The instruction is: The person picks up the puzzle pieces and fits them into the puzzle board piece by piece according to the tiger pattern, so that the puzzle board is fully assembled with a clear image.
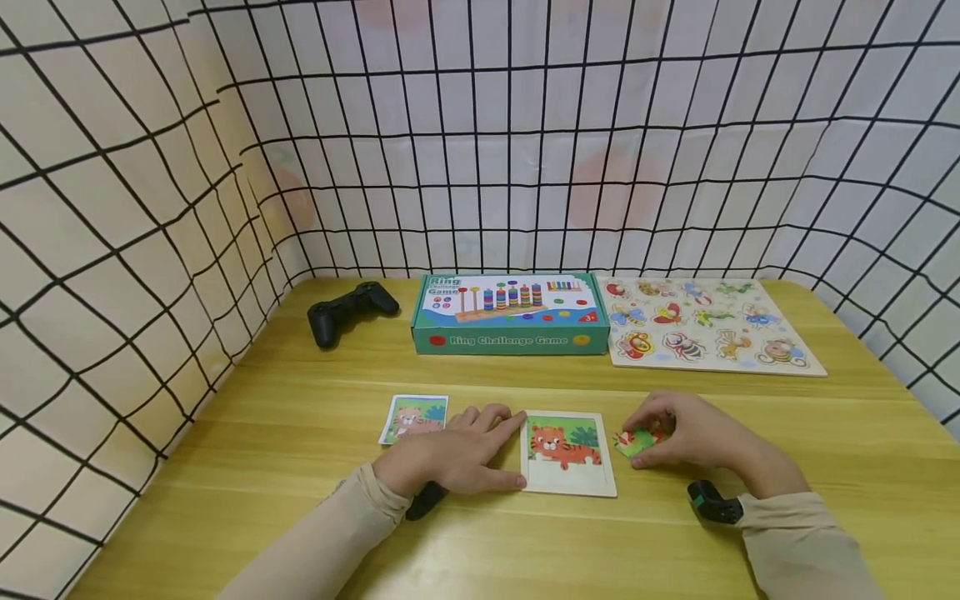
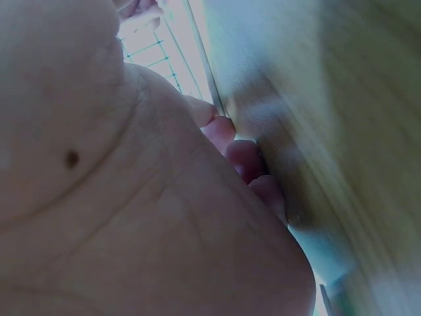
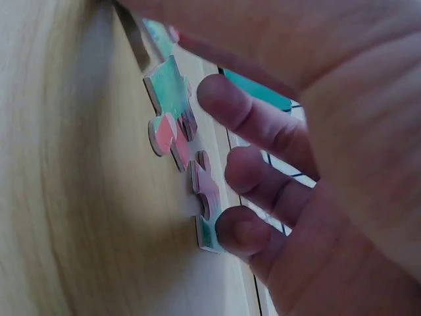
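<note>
My left hand (image 1: 468,454) lies palm down, its index fingertip and thumb tip at the left edge of a square wooden puzzle tray (image 1: 570,485). The tray's upper half shows a tiger picture (image 1: 566,446); its lower part is bare wood. To the right of the tray, my right hand (image 1: 693,433) reaches down over puzzle pieces (image 1: 637,442), thumb and index at their edges. In the right wrist view, several green and pink puzzle pieces (image 3: 170,92) lie on the table beside the bent fingers; whether thumb and index pinch one, I cannot tell.
A tiger picture card (image 1: 412,417) lies partly behind the left hand. Along the back are a black game controller (image 1: 352,312), a green Ring Challenge Game box (image 1: 510,315) and a wooden insect peg board (image 1: 705,325). A white cloth wall with a black grid (image 1: 487,142) stands behind.
</note>
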`<state>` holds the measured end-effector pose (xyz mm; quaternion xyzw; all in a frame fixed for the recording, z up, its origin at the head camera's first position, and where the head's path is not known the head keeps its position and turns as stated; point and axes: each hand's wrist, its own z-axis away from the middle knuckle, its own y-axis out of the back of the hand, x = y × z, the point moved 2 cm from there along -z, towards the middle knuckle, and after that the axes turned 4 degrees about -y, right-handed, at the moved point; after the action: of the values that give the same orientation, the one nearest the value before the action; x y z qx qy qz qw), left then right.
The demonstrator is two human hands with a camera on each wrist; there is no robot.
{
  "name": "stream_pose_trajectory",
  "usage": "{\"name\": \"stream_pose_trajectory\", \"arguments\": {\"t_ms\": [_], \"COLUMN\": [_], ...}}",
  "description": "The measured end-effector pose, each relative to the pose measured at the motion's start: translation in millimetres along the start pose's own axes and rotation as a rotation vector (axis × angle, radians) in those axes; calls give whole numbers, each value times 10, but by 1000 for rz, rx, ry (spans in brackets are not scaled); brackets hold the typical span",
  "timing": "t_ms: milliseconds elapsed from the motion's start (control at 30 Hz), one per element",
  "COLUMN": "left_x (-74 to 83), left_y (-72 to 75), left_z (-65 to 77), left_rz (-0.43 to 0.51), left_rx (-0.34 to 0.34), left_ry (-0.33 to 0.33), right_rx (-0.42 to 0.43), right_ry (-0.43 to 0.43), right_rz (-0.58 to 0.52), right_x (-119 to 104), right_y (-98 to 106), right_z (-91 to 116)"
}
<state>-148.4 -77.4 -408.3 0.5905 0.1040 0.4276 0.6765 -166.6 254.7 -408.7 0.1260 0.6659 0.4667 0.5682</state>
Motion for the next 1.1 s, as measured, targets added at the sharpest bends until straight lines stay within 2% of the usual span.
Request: {"name": "stream_pose_trajectory", "arguments": {"t_ms": [200,567,933,1100], "left_x": [7,-2,-10,-9], "left_y": [7,31,2,-3], "left_z": [-8,-6,-13,-15], "left_rz": [-14,-19,-14,-16], "left_rx": [4,5,3,3], "left_ry": [-6,-4,-16,-3], "right_rx": [-12,-7,-83,-97], "right_ry": [-8,-108,29,63], "right_rz": [-78,-215,-368,-331], "right_x": [-7,-74,-281,-483], "right_y": [8,30,-31,-63], "right_z": [-5,-46,-84,-150]}}
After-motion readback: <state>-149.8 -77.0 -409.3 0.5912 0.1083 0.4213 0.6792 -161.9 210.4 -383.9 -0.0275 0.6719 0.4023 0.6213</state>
